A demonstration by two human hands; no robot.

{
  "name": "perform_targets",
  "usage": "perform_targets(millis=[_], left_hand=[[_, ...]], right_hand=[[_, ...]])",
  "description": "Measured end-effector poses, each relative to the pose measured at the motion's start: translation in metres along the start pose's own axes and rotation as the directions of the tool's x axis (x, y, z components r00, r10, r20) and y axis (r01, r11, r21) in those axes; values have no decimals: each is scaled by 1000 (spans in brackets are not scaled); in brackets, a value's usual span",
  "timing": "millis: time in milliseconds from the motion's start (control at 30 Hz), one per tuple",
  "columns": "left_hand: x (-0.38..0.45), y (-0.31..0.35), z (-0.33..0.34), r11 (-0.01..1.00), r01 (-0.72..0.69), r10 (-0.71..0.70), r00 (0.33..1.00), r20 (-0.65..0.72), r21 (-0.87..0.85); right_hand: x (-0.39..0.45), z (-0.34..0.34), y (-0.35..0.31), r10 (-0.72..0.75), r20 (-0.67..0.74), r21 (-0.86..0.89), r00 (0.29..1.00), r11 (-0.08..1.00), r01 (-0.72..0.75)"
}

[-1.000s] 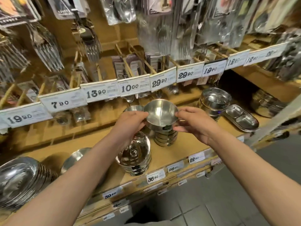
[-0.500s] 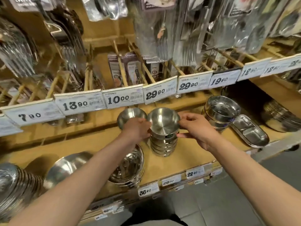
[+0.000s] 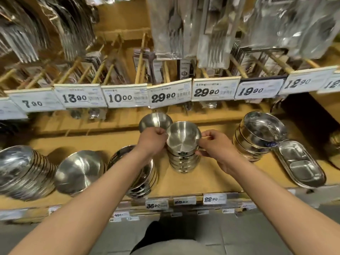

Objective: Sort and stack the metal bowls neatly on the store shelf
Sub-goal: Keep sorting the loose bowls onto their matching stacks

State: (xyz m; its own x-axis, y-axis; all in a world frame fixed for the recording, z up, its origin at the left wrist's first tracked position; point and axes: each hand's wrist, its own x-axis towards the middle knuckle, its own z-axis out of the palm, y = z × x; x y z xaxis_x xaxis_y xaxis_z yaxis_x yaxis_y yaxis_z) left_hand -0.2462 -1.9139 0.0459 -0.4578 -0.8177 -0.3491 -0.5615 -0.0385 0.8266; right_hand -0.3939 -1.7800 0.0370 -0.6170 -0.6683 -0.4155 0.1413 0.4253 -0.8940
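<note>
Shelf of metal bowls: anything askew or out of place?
Yes. The big stack at far left lies tipped over on its side, and the bowl beside it leans against it on edge. Both hands, left and right, hold the top bowl on a small upright stack.

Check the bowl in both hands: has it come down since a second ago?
Yes. The top bowl went down onto the small stack; earlier a gap showed above it.

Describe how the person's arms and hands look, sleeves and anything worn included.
Both forearms are bare up to the frame edge: no sleeves, watch or bracelets in view. The left hand and right hand wear no gloves, and no rings can be made out. Fingernails are too blurred to judge.
</note>
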Motion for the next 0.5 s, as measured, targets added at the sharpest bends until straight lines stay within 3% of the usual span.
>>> perform_targets(millis=[200, 500], left_hand=[[2, -1, 6, 998, 33, -35, 998, -43, -44], [3, -2, 5, 996, 61, -61, 998, -10, -68]], right_hand=[[8, -1, 9, 2, 45, 81, 999, 997, -5], [16, -1, 7, 34, 70, 4, 997, 999, -35]])
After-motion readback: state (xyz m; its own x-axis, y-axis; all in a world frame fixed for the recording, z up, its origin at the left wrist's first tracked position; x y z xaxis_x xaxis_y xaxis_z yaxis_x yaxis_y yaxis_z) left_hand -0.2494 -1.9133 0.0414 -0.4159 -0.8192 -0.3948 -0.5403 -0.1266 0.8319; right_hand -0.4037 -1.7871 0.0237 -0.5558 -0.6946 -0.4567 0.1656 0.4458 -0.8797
